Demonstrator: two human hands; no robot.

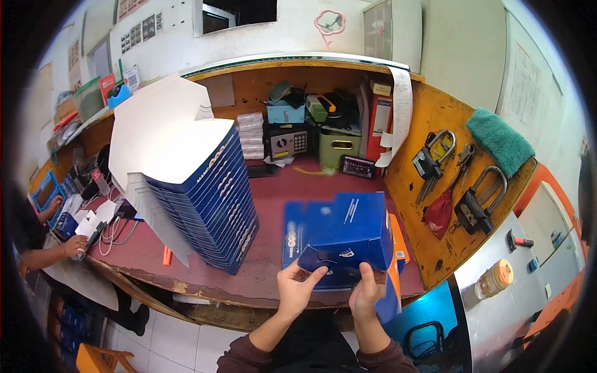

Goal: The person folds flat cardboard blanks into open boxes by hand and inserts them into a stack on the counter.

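Both my hands hold a blue cardboard box [354, 227] by its near side, over the red desk top. My left hand [297, 287] grips its lower left corner, thumb on the near face. On the right, my right hand [368, 291] presses its thumb against the near face; the fingers behind are partly hidden. Under and behind this box lie more blue cartons [291, 233], one with white lettering, and an orange-and-blue piece [393, 283]. To the left stands a tall stack of nested blue cartons [208, 199] with white flaps spread open at the top.
At the back are a small safe [289, 142], a green bin [339, 150] and a phone [357, 166]. Padlocks [476, 202] and a green towel [500, 142] are on the right-hand wooden panel. Another person's hand [76, 247] works at the far left, near cables. An orange marker [166, 255] lies near the front edge.
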